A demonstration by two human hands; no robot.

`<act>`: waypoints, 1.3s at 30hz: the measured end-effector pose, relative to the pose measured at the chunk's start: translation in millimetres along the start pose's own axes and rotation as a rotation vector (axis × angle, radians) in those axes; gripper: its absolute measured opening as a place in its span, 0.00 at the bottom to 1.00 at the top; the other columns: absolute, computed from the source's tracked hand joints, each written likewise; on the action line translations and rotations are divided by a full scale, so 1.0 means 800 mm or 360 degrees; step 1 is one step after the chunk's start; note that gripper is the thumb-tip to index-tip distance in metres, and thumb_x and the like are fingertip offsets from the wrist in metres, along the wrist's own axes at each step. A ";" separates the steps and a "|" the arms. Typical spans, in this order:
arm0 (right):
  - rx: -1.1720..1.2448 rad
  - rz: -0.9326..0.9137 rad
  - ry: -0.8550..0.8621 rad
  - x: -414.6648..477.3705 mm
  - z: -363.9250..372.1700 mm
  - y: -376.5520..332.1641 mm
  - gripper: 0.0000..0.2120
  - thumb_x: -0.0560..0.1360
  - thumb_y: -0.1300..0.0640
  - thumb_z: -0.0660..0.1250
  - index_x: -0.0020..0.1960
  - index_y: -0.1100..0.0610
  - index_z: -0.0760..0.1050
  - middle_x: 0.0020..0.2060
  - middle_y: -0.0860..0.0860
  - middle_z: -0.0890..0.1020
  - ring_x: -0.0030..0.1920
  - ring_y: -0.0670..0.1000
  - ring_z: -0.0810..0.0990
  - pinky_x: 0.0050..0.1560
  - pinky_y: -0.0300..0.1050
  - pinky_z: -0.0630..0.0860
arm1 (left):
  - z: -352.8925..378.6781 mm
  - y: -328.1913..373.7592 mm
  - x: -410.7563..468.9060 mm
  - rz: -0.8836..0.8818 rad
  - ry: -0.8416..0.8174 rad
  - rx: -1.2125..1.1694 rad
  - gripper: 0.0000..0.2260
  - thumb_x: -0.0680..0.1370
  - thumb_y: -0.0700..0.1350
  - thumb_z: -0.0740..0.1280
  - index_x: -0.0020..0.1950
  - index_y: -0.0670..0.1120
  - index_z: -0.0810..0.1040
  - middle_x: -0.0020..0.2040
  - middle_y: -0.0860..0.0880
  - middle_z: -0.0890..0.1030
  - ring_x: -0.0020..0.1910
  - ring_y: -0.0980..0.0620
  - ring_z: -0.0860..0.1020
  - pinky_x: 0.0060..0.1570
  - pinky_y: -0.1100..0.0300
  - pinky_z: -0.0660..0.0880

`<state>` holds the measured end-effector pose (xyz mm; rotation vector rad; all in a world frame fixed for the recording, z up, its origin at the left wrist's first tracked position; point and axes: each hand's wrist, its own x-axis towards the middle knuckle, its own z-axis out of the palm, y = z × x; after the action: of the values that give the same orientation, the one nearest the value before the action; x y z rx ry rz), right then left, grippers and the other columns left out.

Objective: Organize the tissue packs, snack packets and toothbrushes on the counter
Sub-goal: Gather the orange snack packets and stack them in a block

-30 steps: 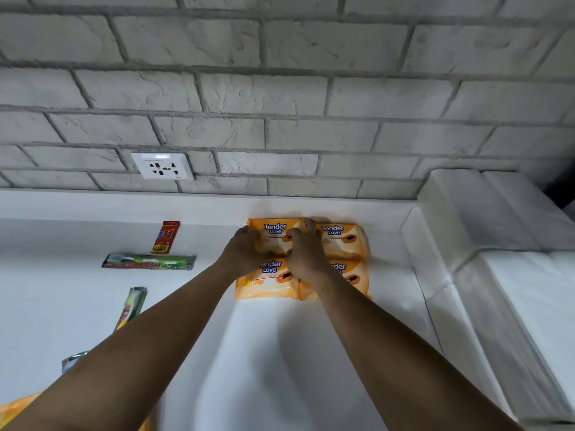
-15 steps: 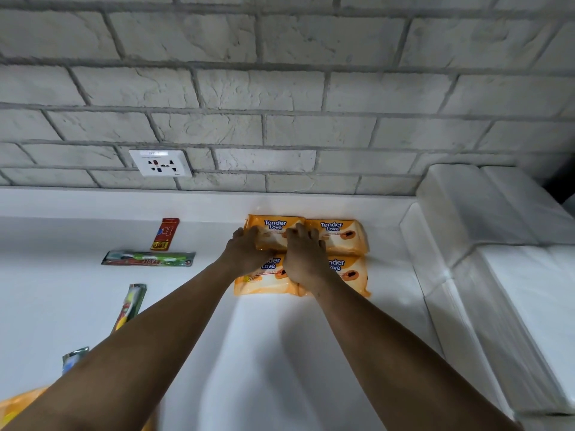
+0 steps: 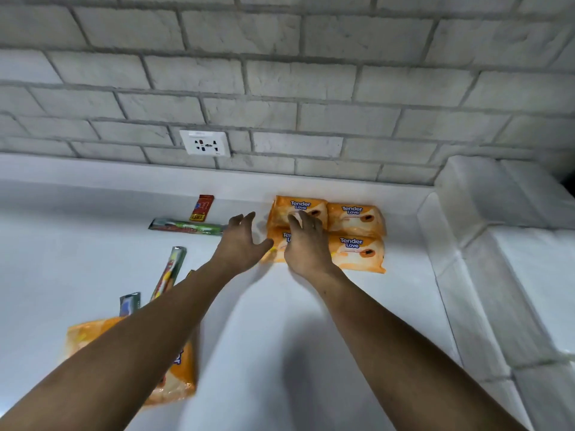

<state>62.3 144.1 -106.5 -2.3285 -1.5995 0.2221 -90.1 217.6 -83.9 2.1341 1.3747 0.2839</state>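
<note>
Several orange "Tender Love" tissue packs (image 3: pixel 354 231) lie in a tidy block against the back of the white counter (image 3: pixel 280 337). My right hand (image 3: pixel 306 244) hovers over the block's left packs, fingers relaxed. Just left of the block, my left hand (image 3: pixel 241 244) is lifted with fingers spread, holding nothing. Another orange tissue pack (image 3: pixel 174 377) lies near the front left, partly under my left forearm. A green packaged toothbrush (image 3: pixel 186 227) lies left of my hands, and a second one (image 3: pixel 169 272) lies angled below it. A small red snack packet (image 3: pixel 202 207) sits by the back wall.
A grey packet (image 3: pixel 129 303) peeks out beside my left forearm. A white wall socket (image 3: pixel 205 143) sits on the brick wall above the counter. A raised white ledge (image 3: pixel 497 244) borders the counter on the right.
Both hands have come off the tissue block; the left hand moved left and opened. The camera tilted down, bringing the front-left tissue pack into view.
</note>
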 end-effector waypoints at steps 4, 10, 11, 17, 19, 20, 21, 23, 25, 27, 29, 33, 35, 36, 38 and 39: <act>0.0014 -0.0058 0.0021 -0.033 0.012 -0.037 0.31 0.77 0.56 0.64 0.79 0.53 0.63 0.79 0.55 0.63 0.77 0.61 0.61 0.72 0.58 0.66 | -0.019 -0.037 -0.051 -0.0008 0.0059 0.0079 0.39 0.75 0.59 0.70 0.82 0.45 0.63 0.80 0.39 0.65 0.79 0.40 0.62 0.76 0.47 0.62; 0.0072 -0.0185 -0.0085 -0.090 0.046 -0.094 0.30 0.79 0.56 0.62 0.80 0.55 0.60 0.80 0.55 0.60 0.79 0.60 0.57 0.74 0.58 0.64 | -0.044 -0.090 -0.129 -0.0098 0.0187 0.0124 0.36 0.77 0.55 0.72 0.81 0.44 0.65 0.78 0.38 0.66 0.75 0.39 0.68 0.74 0.47 0.65; 0.0078 -0.0213 -0.0117 -0.100 0.053 -0.103 0.30 0.80 0.55 0.62 0.80 0.55 0.60 0.80 0.55 0.60 0.79 0.59 0.57 0.74 0.59 0.64 | -0.047 -0.098 -0.141 -0.0131 0.0205 0.0139 0.35 0.77 0.54 0.72 0.81 0.45 0.65 0.78 0.38 0.67 0.75 0.38 0.68 0.73 0.46 0.65; 0.0087 -0.0406 -0.0305 -0.143 0.081 -0.149 0.29 0.81 0.52 0.62 0.81 0.53 0.59 0.81 0.52 0.58 0.81 0.59 0.54 0.76 0.61 0.62 | -0.054 -0.147 -0.191 -0.0298 0.0264 0.0283 0.30 0.78 0.54 0.69 0.79 0.48 0.69 0.67 0.38 0.75 0.66 0.37 0.73 0.64 0.44 0.71; 0.0102 -0.0464 -0.0324 -0.156 0.088 -0.160 0.27 0.82 0.50 0.61 0.79 0.53 0.61 0.80 0.53 0.61 0.80 0.59 0.56 0.75 0.61 0.63 | -0.056 -0.156 -0.204 -0.0357 0.0237 0.0263 0.29 0.78 0.52 0.70 0.78 0.47 0.70 0.67 0.38 0.74 0.67 0.38 0.72 0.66 0.46 0.71; 0.0107 -0.0485 -0.0326 -0.161 0.091 -0.165 0.27 0.81 0.47 0.61 0.78 0.53 0.63 0.79 0.53 0.63 0.79 0.59 0.58 0.74 0.60 0.65 | -0.056 -0.160 -0.208 -0.0370 0.0213 0.0262 0.29 0.78 0.51 0.70 0.78 0.46 0.71 0.68 0.38 0.74 0.67 0.38 0.72 0.67 0.47 0.71; 0.0104 -0.0502 -0.0329 -0.167 0.095 -0.169 0.28 0.80 0.44 0.62 0.78 0.52 0.64 0.78 0.53 0.65 0.77 0.59 0.60 0.72 0.60 0.67 | -0.056 -0.164 -0.213 -0.0373 0.0191 0.0267 0.28 0.78 0.50 0.71 0.77 0.46 0.71 0.68 0.38 0.74 0.68 0.38 0.72 0.67 0.47 0.72; 0.0097 -0.0527 -0.0340 -0.178 0.101 -0.176 0.34 0.76 0.37 0.64 0.77 0.52 0.64 0.75 0.53 0.67 0.74 0.59 0.64 0.68 0.60 0.70 | -0.054 -0.171 -0.217 -0.0364 0.0166 0.0299 0.26 0.78 0.49 0.70 0.76 0.46 0.73 0.68 0.39 0.74 0.67 0.38 0.73 0.66 0.48 0.71; 0.0113 -0.0526 -0.0330 -0.190 0.107 -0.181 0.39 0.72 0.30 0.64 0.75 0.52 0.65 0.72 0.52 0.70 0.71 0.58 0.66 0.65 0.59 0.71 | -0.052 -0.176 -0.219 -0.0360 0.0143 0.0341 0.25 0.78 0.50 0.70 0.75 0.46 0.73 0.69 0.39 0.75 0.67 0.38 0.72 0.68 0.47 0.69; 0.0112 -0.0508 -0.0344 -0.201 0.113 -0.183 0.44 0.68 0.26 0.64 0.74 0.52 0.63 0.71 0.51 0.70 0.70 0.58 0.66 0.64 0.59 0.70 | -0.050 -0.178 -0.218 -0.0336 0.0123 0.0401 0.25 0.79 0.51 0.69 0.76 0.47 0.74 0.70 0.40 0.75 0.69 0.38 0.70 0.71 0.47 0.66; 0.0043 -0.0484 -0.0415 -0.208 0.118 -0.182 0.49 0.67 0.24 0.65 0.77 0.52 0.59 0.75 0.52 0.66 0.73 0.59 0.63 0.69 0.60 0.66 | -0.047 -0.179 -0.217 -0.0314 0.0097 0.0454 0.25 0.80 0.52 0.68 0.76 0.48 0.73 0.71 0.42 0.75 0.70 0.40 0.69 0.71 0.48 0.65; -0.0040 -0.0406 -0.0519 -0.211 0.123 -0.178 0.53 0.68 0.26 0.68 0.82 0.49 0.50 0.80 0.56 0.58 0.79 0.63 0.54 0.77 0.63 0.56 | -0.044 -0.181 -0.215 -0.0300 0.0054 0.0521 0.27 0.79 0.55 0.67 0.77 0.51 0.71 0.70 0.44 0.75 0.70 0.39 0.68 0.69 0.47 0.69; -0.0037 -0.0379 -0.0545 -0.211 0.122 -0.173 0.52 0.70 0.27 0.68 0.82 0.47 0.47 0.81 0.56 0.55 0.80 0.64 0.52 0.78 0.64 0.53 | -0.042 -0.179 -0.212 -0.0271 0.0052 0.0570 0.26 0.80 0.55 0.67 0.77 0.50 0.71 0.69 0.43 0.76 0.69 0.40 0.70 0.68 0.48 0.69; -0.0043 -0.0376 -0.0550 -0.211 0.121 -0.170 0.51 0.70 0.27 0.68 0.82 0.45 0.47 0.81 0.56 0.54 0.80 0.64 0.51 0.78 0.64 0.52 | -0.042 -0.178 -0.212 -0.0249 0.0048 0.0594 0.26 0.80 0.55 0.66 0.77 0.50 0.72 0.68 0.43 0.76 0.68 0.40 0.71 0.68 0.48 0.69; -0.0049 -0.0405 -0.0555 -0.210 0.116 -0.164 0.47 0.72 0.29 0.68 0.82 0.40 0.48 0.82 0.57 0.53 0.80 0.64 0.50 0.78 0.64 0.52 | -0.040 -0.177 -0.210 -0.0220 0.0024 0.0627 0.25 0.80 0.55 0.66 0.76 0.51 0.72 0.68 0.43 0.77 0.67 0.41 0.72 0.69 0.47 0.69; -0.0046 -0.0429 -0.0551 -0.210 0.112 -0.160 0.44 0.73 0.30 0.68 0.81 0.38 0.49 0.82 0.57 0.53 0.80 0.65 0.49 0.78 0.65 0.52 | -0.039 -0.176 -0.209 -0.0217 0.0010 0.0634 0.25 0.80 0.56 0.66 0.77 0.52 0.72 0.69 0.43 0.77 0.68 0.41 0.72 0.70 0.46 0.69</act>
<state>-138.4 44.5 -155.4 -2.1487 -2.0688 0.5673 -286.7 123.2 -117.4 2.3355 1.6840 -0.0435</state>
